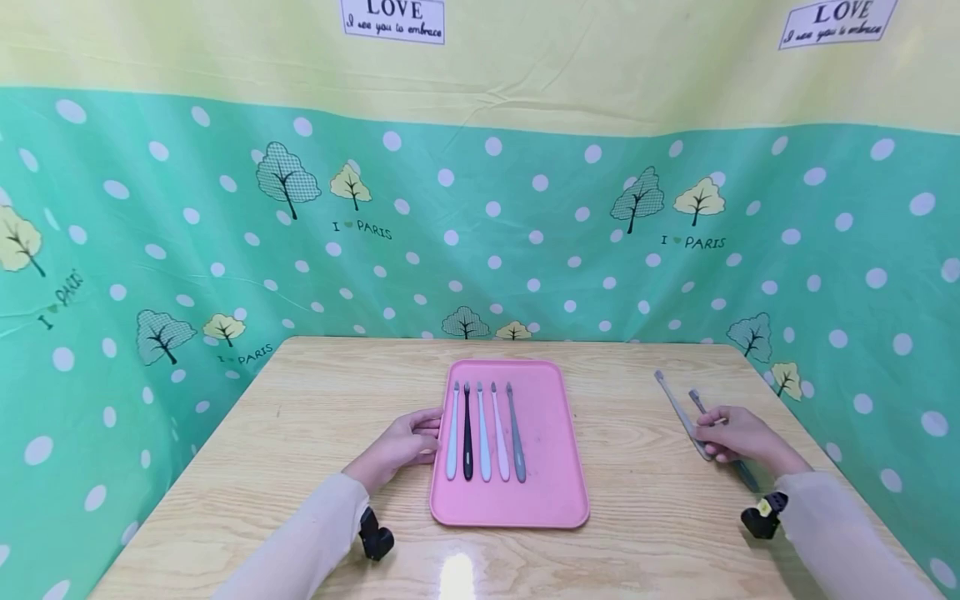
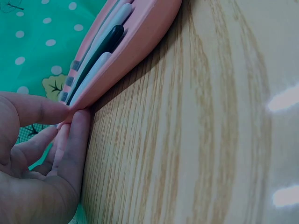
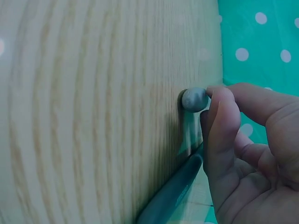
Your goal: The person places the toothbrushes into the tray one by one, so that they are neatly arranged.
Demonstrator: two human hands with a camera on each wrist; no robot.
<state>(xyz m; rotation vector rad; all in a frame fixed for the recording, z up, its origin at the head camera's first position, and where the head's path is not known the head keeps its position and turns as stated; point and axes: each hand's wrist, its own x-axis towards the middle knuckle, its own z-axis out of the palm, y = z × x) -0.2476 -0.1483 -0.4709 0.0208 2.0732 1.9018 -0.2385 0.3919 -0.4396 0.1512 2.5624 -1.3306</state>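
Note:
My left hand [image 1: 401, 443] pinches the left rim of a pink tray [image 1: 555, 483] between thumb and fingers. Side by side on the tray lie several toothbrushes: a pale blue one [image 1: 452, 442], a black one [image 1: 468, 437], another pale blue one [image 1: 483, 442], a pink one [image 1: 501, 442] and a dark grey one [image 1: 517, 442]. Over at the right, the thumb and fingertips of my right hand [image 1: 738, 435] pinch a light grey toothbrush [image 1: 677, 407] by its handle. A dark green-grey toothbrush [image 3: 175, 193] lies on the table beneath that hand, partly hidden by it.
The wooden table [image 1: 337, 375] carries the tray near its middle. Behind it and along both sides hangs a green and yellow curtain [image 1: 510, 208] with dots and trees. A black wrist camera [image 1: 763, 515] sits at the right sleeve, another wrist camera [image 1: 375, 536] at the left.

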